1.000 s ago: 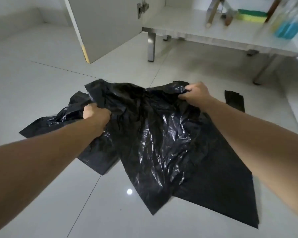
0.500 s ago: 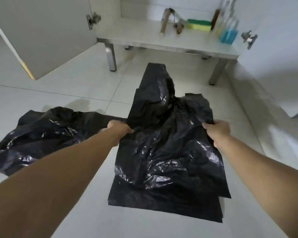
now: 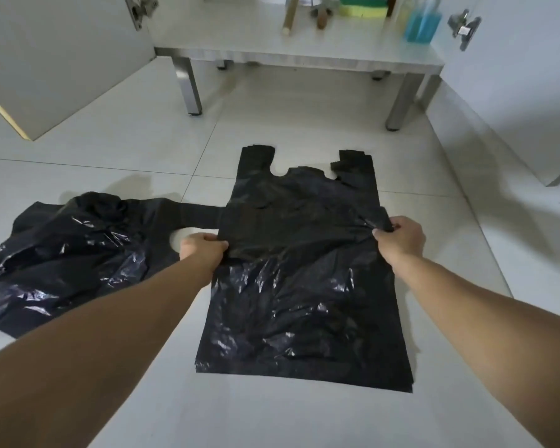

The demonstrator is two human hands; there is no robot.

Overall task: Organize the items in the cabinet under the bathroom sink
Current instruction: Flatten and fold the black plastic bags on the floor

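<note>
A black plastic bag lies spread flat on the pale tiled floor, its two handle loops pointing away from the person toward the cabinet and its straight bottom edge nearest the camera; the stepped edges at its bottom suggest several bags stacked together, though how many cannot be told. The left hand pinches the bag's left edge about halfway along its length, fingers curled onto the plastic. The right hand pinches a gathered fold of plastic at the right edge, at roughly the same height, so the bag is stretched between the two hands. To the left, a second, crumpled black plastic bag lies loose on the floor, glossy and wrinkled, one of its strips reaching rightward until it meets the flat bag beside the left hand. Beyond the bags stands the open under-sink cabinet, its white bottom shelf raised on metal legs. On the shelf, a yellow and green sponge rests toward the back, a clear bottle of blue liquid stands at the right, and a wooden handle leans left of the sponge with a small brush-like object beside it, too blurred to identify. The left cabinet door and the right cabinet door both stand open, a metal hinge visible on each.
</note>
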